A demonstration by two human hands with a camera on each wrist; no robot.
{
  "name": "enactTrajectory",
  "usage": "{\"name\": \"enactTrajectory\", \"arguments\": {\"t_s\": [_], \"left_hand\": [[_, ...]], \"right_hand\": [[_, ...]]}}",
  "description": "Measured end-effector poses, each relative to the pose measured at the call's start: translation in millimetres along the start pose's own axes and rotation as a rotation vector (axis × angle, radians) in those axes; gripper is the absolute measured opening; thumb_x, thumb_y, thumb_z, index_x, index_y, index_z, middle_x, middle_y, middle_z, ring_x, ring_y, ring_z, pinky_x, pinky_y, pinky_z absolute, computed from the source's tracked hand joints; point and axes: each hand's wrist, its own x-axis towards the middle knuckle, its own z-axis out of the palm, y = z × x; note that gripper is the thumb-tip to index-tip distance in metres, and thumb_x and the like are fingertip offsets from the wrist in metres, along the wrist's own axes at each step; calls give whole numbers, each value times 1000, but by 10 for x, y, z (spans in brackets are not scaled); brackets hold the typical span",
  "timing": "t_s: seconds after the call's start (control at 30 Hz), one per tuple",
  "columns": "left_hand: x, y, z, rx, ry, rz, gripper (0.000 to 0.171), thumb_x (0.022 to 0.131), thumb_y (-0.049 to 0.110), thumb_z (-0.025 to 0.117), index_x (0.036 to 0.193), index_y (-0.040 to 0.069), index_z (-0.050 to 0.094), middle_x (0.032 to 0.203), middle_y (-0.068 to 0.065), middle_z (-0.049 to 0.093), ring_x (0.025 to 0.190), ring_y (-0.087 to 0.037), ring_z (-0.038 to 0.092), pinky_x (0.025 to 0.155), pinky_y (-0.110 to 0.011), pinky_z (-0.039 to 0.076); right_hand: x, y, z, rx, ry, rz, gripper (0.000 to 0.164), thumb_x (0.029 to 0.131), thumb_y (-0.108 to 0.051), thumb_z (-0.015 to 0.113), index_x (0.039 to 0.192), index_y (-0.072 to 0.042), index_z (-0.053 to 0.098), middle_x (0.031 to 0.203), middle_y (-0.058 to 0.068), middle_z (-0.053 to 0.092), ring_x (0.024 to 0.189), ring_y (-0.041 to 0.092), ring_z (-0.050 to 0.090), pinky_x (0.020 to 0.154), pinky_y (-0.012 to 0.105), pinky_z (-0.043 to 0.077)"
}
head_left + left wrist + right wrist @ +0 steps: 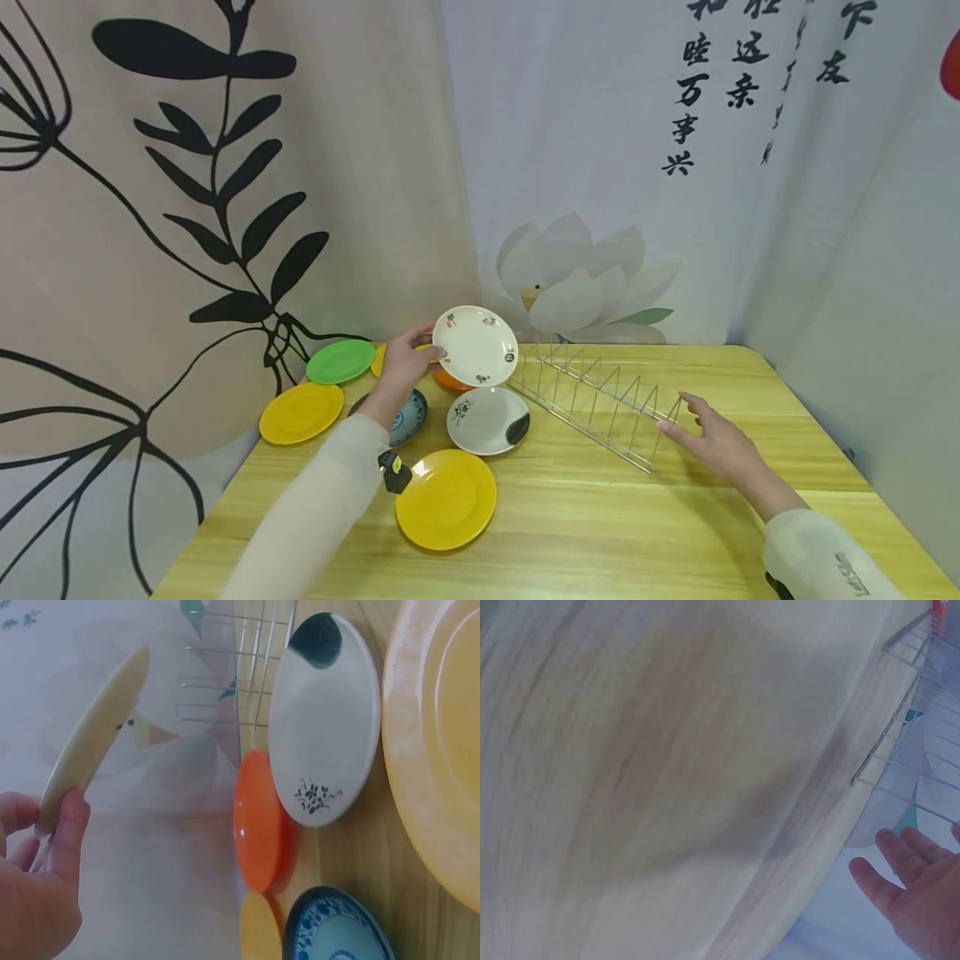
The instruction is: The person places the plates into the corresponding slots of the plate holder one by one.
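Observation:
My left hand (405, 363) pinches the edge of a cream plate (476, 346) with small printed figures, held up and tilted beside the wire dish rack (592, 400). In the left wrist view that plate (94, 742) shows nearly edge-on, with thumb and fingers at its lower end. At the rack's near right end is my right hand (720, 442), thumb and index fingertips right at the end wires. The right wrist view shows its other fingers (877, 885) extended, away from the rack (900, 727).
Below the held plate lie a white plate (487, 421) with a dark patch and an orange plate (450, 380). A yellow plate (446, 500) lies nearer, another yellow plate (302, 413) and a green plate (341, 362) to the left. A blue patterned dish (408, 417) sits partly behind the left arm.

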Motion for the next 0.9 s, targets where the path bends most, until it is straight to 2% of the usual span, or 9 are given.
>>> {"name": "enactTrajectory", "arguments": {"t_s": [0.13, 0.33, 0.47, 0.7, 0.9], "left_hand": [[31, 18, 77, 14, 3, 31, 50, 91, -2, 64, 139, 9, 57, 124, -14, 59, 103, -30, 63, 78, -33, 60], [-5, 115, 270, -19, -8, 69, 48, 90, -5, 63, 136, 8, 59, 121, -15, 61, 101, -31, 64, 83, -41, 58], [-21, 168, 445, -15, -13, 112, 46, 89, -6, 64, 133, 7, 61, 118, -14, 64, 100, -29, 65, 82, -41, 59], [-71, 195, 790, -9, -36, 162, 44, 88, -6, 64, 131, 5, 63, 114, -14, 66, 95, -26, 67, 72, -32, 60], [-147, 218, 1062, -38, -59, 188, 47, 85, -11, 63, 131, 1, 62, 114, -18, 65, 88, -24, 67, 72, -38, 61]], "right_hand": [[4, 2, 5, 3, 0, 0, 90, 96, -64, 46, 155, -1, 21, 149, 34, 35, 128, 54, 42, 88, 71, 42], [2, -9, 14, 3, -2, -3, 90, 96, -64, 46, 155, -1, 21, 148, 34, 36, 127, 54, 43, 87, 70, 43], [10, -10, 8, 6, 0, -1, 90, 96, -65, 47, 155, -1, 21, 148, 33, 36, 127, 53, 43, 88, 70, 43], [-3, 2, 8, 14, 3, 0, 89, 96, -64, 47, 155, -2, 21, 148, 34, 36, 127, 54, 43, 88, 70, 43], [-12, -12, 7, 33, -2, 5, 88, 97, -62, 48, 156, -2, 21, 148, 34, 35, 128, 54, 42, 89, 71, 42]]}}
